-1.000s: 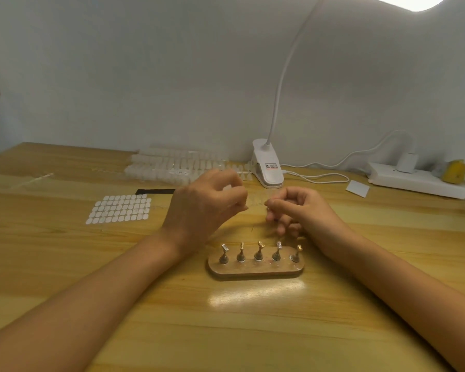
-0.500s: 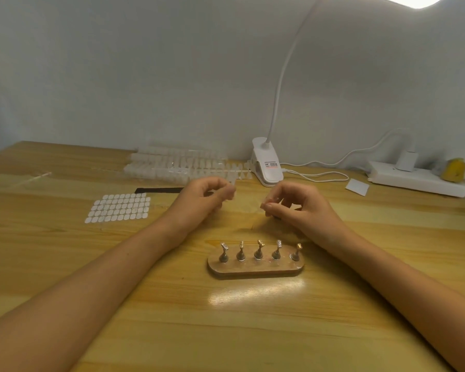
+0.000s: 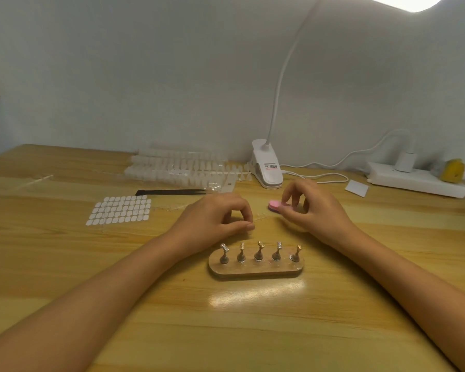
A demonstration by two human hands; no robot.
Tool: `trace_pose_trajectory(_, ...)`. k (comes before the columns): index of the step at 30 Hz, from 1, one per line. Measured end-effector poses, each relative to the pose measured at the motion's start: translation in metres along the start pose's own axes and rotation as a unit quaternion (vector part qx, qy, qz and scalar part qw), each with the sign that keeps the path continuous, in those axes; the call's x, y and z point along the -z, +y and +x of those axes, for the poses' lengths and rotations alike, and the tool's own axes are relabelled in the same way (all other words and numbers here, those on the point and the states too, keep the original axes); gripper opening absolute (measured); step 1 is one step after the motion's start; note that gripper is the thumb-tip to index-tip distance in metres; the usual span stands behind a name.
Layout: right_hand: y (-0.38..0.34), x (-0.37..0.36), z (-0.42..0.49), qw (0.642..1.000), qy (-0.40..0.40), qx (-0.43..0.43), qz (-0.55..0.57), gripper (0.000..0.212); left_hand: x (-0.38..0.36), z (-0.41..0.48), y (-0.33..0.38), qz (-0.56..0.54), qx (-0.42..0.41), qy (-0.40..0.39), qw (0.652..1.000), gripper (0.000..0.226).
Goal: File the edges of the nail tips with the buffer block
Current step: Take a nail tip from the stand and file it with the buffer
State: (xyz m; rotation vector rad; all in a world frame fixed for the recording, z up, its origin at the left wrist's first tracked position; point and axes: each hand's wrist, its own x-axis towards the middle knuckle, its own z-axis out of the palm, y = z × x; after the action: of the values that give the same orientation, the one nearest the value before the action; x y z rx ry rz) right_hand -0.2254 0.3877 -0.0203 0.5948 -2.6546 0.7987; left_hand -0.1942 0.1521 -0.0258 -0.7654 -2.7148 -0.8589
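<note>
Wooden tabletop (image 3: 253, 331) fills the view, a pale wall behind. Nearest stands the wooden holder (image 3: 255, 268) with five metal pegs, all bare. Beyond it the left hand (image 3: 212, 221) pinches a clear nail tip strip (image 3: 261, 216), thumb and forefinger closed; what exactly it grips is too faint to tell. Just right, the right hand (image 3: 312, 208) closes its fingertips on the pink buffer block (image 3: 275, 204), which lies on the table. That block looks light and slightly spongy, best held by its long sides; the tips seem thin, springy and easily cracked. Farther back lie the adhesive tab sheet (image 3: 120, 212), packaged nail tips (image 3: 180, 167) and clip lamp (image 3: 267, 167).
</note>
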Motion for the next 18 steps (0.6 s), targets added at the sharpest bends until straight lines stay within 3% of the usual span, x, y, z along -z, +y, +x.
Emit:
trace_pose_trajectory(5, 0.003, -0.004, 0.001, 0.997, -0.025, 0.002, -0.076, 0.023, -0.003, 0.000, -0.002, 0.030, 0.016, 0.057, 0.998, 0.016)
trace_pose_trajectory(10, 0.003, -0.002, 0.000, 0.999, -0.015, 0.026, -0.032, 0.021, -0.004, 0.001, -0.005, 0.017, 0.047, 0.091, 0.995, 0.010)
trace_pose_trajectory(14, -0.008, -0.001, 0.001, 0.988, -0.024, 0.002, 0.152, 0.020, 0.000, 0.001, -0.003, -0.064, 0.031, 0.128, 0.989, 0.009)
trace_pose_trajectory(18, -0.024, 0.000, -0.001, 0.877, -0.130, -0.128, 0.444, 0.027, 0.007, 0.000, 0.002, -0.185, 0.031, 0.132, 0.973, 0.013)
